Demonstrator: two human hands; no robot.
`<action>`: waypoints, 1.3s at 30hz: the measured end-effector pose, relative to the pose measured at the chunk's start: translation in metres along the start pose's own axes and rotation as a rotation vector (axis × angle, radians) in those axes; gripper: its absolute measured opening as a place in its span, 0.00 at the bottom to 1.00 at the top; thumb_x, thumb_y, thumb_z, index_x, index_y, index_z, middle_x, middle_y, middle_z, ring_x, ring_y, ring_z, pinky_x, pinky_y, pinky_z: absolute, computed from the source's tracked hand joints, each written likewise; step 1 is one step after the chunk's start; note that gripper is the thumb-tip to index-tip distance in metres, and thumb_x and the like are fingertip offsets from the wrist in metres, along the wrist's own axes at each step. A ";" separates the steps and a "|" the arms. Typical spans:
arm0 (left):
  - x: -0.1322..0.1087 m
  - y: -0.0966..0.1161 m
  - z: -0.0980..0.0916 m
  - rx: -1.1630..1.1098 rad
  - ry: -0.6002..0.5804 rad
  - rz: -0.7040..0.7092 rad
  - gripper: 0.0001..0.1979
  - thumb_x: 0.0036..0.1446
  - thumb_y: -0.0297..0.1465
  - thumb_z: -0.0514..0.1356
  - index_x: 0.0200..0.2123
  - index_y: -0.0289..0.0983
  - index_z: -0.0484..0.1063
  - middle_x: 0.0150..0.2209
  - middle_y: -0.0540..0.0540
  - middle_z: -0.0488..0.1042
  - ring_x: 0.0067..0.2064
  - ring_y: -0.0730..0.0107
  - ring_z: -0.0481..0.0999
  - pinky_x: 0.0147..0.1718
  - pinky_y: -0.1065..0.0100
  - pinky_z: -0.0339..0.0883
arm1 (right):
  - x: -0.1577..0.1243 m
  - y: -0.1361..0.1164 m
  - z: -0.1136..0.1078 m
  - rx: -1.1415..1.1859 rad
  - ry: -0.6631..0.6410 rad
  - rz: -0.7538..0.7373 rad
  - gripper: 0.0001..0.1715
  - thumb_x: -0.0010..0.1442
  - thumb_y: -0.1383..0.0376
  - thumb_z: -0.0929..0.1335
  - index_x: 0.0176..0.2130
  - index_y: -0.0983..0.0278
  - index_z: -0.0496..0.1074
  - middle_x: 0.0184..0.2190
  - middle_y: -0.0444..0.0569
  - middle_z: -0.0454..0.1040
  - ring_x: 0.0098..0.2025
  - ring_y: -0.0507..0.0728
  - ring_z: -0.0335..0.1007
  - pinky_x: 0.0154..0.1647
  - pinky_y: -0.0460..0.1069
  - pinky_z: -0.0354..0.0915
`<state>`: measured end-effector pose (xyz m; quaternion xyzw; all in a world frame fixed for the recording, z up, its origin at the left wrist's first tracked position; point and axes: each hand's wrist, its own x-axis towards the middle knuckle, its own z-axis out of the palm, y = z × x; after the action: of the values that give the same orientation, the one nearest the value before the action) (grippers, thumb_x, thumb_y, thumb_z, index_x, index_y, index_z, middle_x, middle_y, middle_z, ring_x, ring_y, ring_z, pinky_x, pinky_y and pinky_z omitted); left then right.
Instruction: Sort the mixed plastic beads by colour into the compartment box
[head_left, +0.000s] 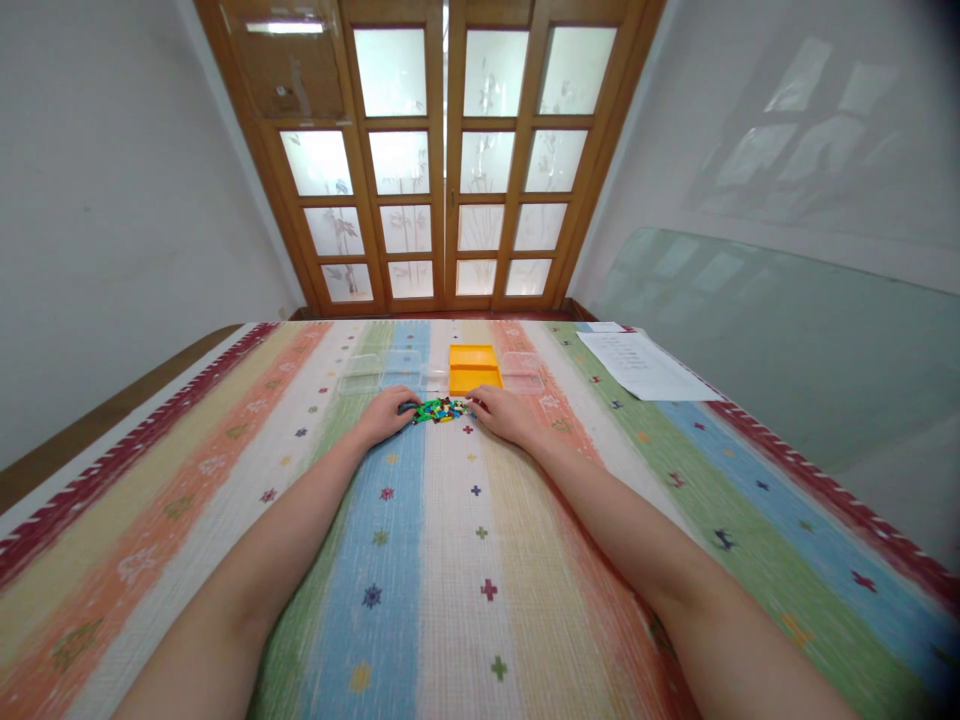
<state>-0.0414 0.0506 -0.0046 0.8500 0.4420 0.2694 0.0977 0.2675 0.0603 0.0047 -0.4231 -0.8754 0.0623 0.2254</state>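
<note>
your left hand (386, 413) and right hand (501, 412) flank the pieces (440, 410); whether either grips any cannot be told. pieces look light, stiff; best pinched singly by the sides.

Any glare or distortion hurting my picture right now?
Head view throughout: bright backlight through frosted glass panes in brown wooden doors; reflections on the glossy white right wall; wide-angle lean; dark upper-right corner; small multicoloured pieces too tiny to separate.

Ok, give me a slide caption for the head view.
Left hand and right hand flank a heap of small multicoloured pieces; beyond, a yellow box and clear trays on a striped tablecloth.
</note>
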 end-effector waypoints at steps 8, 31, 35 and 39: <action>0.000 0.001 0.001 -0.062 -0.001 0.064 0.10 0.59 0.31 0.61 0.44 0.43 0.79 0.46 0.47 0.78 0.50 0.61 0.76 0.55 0.60 0.68 | -0.001 -0.007 0.005 -0.065 0.034 -0.151 0.11 0.72 0.64 0.65 0.48 0.61 0.76 0.43 0.51 0.75 0.46 0.57 0.69 0.45 0.49 0.61; 0.001 -0.011 -0.013 0.147 0.360 -0.487 0.10 0.60 0.35 0.58 0.42 0.40 0.76 0.39 0.44 0.79 0.42 0.59 0.76 0.44 0.61 0.66 | -0.002 -0.020 0.007 -0.043 -0.068 -0.230 0.15 0.70 0.61 0.67 0.54 0.58 0.76 0.47 0.52 0.74 0.50 0.59 0.66 0.53 0.52 0.61; -0.005 -0.027 -0.025 0.186 0.488 -0.652 0.11 0.61 0.36 0.56 0.43 0.40 0.75 0.40 0.43 0.79 0.42 0.58 0.75 0.43 0.61 0.65 | -0.003 -0.017 0.005 -0.053 -0.052 -0.190 0.14 0.72 0.61 0.65 0.51 0.59 0.77 0.45 0.53 0.74 0.49 0.59 0.67 0.52 0.51 0.61; -0.012 -0.044 -0.030 0.181 0.522 -0.762 0.11 0.60 0.37 0.57 0.42 0.40 0.75 0.42 0.43 0.79 0.41 0.57 0.76 0.41 0.62 0.65 | -0.002 -0.012 0.003 -0.085 0.033 -0.039 0.16 0.74 0.60 0.62 0.48 0.62 0.77 0.44 0.53 0.75 0.48 0.58 0.68 0.51 0.51 0.61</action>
<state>-0.0941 0.0648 -0.0014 0.5361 0.7541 0.3794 0.0006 0.2589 0.0512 0.0047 -0.4159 -0.8816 0.0139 0.2228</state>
